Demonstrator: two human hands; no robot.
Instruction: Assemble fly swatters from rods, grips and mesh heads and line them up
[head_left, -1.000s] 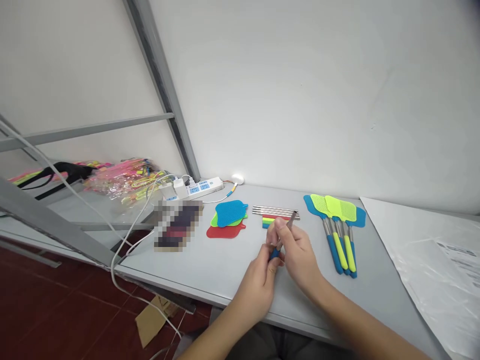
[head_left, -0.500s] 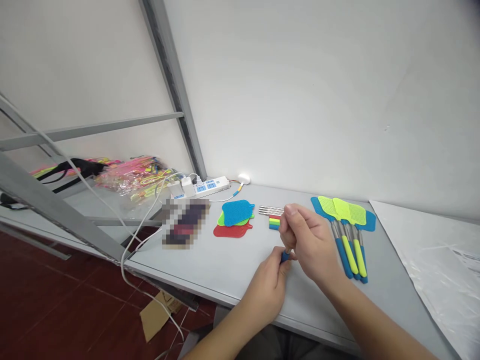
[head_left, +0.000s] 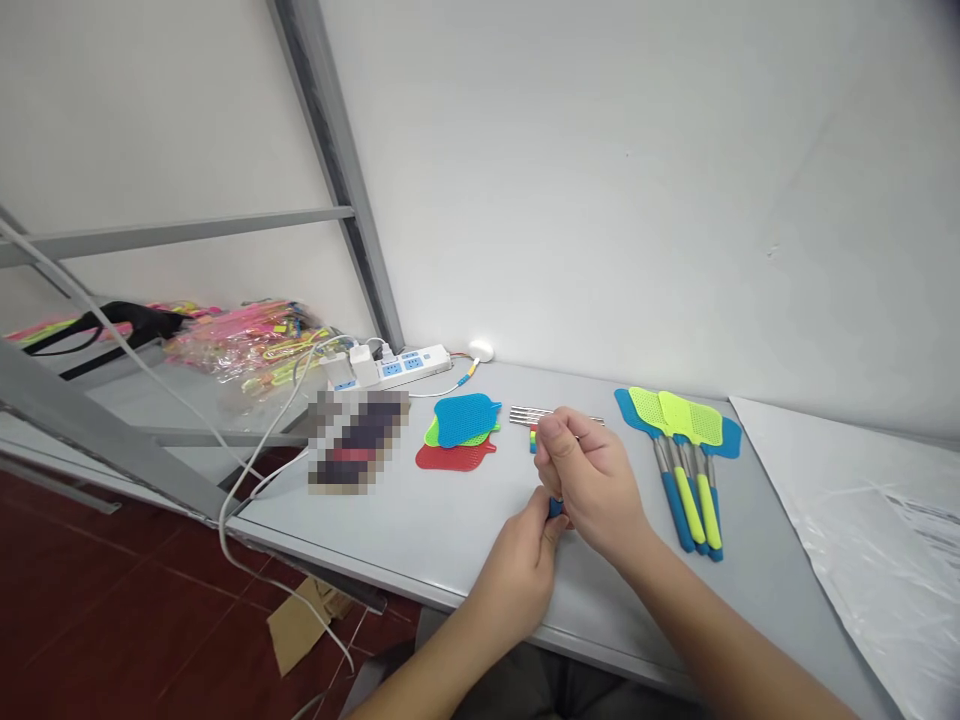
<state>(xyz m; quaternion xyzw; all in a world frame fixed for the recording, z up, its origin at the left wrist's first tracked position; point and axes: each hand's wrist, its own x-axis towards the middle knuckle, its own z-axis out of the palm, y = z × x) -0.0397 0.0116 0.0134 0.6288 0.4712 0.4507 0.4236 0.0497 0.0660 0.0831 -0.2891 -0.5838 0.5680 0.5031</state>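
Observation:
My left hand (head_left: 517, 565) is closed round a blue handle grip (head_left: 555, 508), of which only the upper end shows. Directly above it, my right hand (head_left: 596, 485) makes a fist on a thin metal rod that runs into the grip; the fingers hide nearly all of the rod. Behind the right fist lie several loose metal rods (head_left: 523, 415) and a small row of coloured handle grips (head_left: 533, 441), partly covered. To the left are loose fly swatter heads: blue (head_left: 466, 420), green (head_left: 431, 435) and red (head_left: 450, 459). Several whole fly swatters (head_left: 703, 500) are fanned out at the right.
A white power strip (head_left: 409, 368) with plugs and cables lies by the wall. A pixelated object (head_left: 358, 445) is left of the swatter heads. Metal frame bars (head_left: 330, 150) stand at left, near bagged colourful items (head_left: 240, 345). White plastic sheeting (head_left: 847, 500) covers the right side.
The view has shifted slightly, so the table things sit a little further left. Both hands keep their hold, and the right fist has come slightly lower and closer over the blue grip.

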